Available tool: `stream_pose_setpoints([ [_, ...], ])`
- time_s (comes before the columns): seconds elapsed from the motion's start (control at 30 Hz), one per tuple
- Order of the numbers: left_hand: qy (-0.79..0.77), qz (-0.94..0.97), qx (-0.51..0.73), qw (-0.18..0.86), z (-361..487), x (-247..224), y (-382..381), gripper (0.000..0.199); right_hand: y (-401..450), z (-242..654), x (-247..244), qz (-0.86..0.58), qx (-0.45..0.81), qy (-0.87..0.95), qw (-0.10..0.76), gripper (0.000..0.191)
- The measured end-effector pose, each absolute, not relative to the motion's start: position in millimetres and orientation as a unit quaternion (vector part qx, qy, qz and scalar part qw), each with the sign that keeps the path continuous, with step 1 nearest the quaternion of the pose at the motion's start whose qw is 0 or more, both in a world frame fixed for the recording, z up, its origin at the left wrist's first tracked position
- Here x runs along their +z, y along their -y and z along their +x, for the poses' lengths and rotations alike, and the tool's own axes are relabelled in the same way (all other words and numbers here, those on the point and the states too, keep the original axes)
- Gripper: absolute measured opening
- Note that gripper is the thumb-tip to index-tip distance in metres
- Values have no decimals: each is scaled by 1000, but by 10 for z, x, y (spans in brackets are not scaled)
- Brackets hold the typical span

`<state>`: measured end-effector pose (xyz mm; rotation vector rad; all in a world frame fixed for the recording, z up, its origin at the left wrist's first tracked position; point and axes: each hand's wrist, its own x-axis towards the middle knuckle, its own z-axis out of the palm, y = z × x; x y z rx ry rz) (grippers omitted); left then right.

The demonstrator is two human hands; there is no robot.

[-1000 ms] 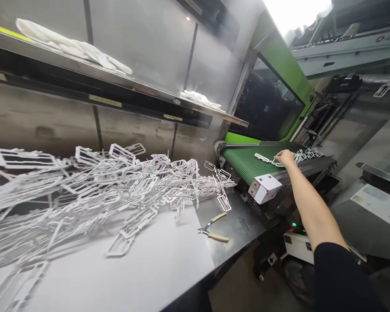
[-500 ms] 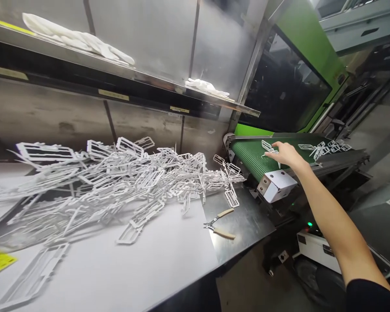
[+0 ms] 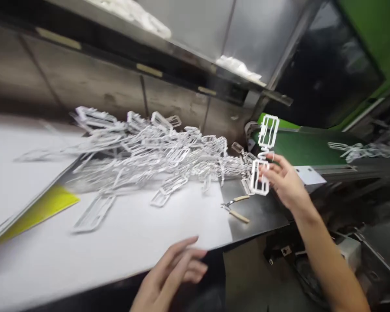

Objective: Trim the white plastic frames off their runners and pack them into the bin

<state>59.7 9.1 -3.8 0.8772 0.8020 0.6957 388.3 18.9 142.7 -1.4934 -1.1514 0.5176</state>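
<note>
My right hand point(image 3: 284, 182) pinches a white plastic frame piece point(image 3: 268, 132), two slotted rectangles joined by a thin runner, and holds it up in front of the conveyor's near end. Low in the view, my left hand point(image 3: 175, 275) hovers by the table's front edge, empty, its fingers stretched out and slightly blurred. Between the two hands, a pair of nippers point(image 3: 235, 209) with cream handles lies spread on the metal part of the table. Behind them spreads a tangled heap of similar white plastic frames point(image 3: 156, 151).
A green conveyor belt point(image 3: 307, 147) at the right carries more white frames point(image 3: 367, 151). Above the heap runs a shelf point(image 3: 188, 65) with white gloves point(image 3: 238, 67) on it. At the left are a white board point(image 3: 26, 169) and a yellow sheet point(image 3: 42, 212).
My right hand has lifted the white frame piece off the conveyor and brought it toward the table. My left hand has come into view. The camera has turned left.
</note>
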Motion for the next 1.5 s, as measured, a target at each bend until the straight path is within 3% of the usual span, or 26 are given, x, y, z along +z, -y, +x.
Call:
stream_pose_setpoints([
  [0.13,-300,307,317,846,700,44,-97,69,-6,2823,502,-568,412,411,582,64],
  [0.3,-327,201,349,855,445,-51,42,50,132,2175,76,-558,477,362,574,56],
  [0.53,-447,289,374,759,-46,-121,37,41,56,2157,26,-533,543,404,507,58],
  [0.77,-482,368,349,715,-438,53,-51,27,-65,2423,52,-536,475,386,582,51],
  [0.9,-467,373,334,729,-578,44,-129,22,-21,2410,24,-573,443,375,578,39],
  [1.3,-461,288,400,738,-671,-123,-197,23,403,2302,174,-623,411,372,552,65],
  [1.5,-455,248,401,756,-625,-73,-205,30,542,2265,272,-627,375,377,569,64],
])
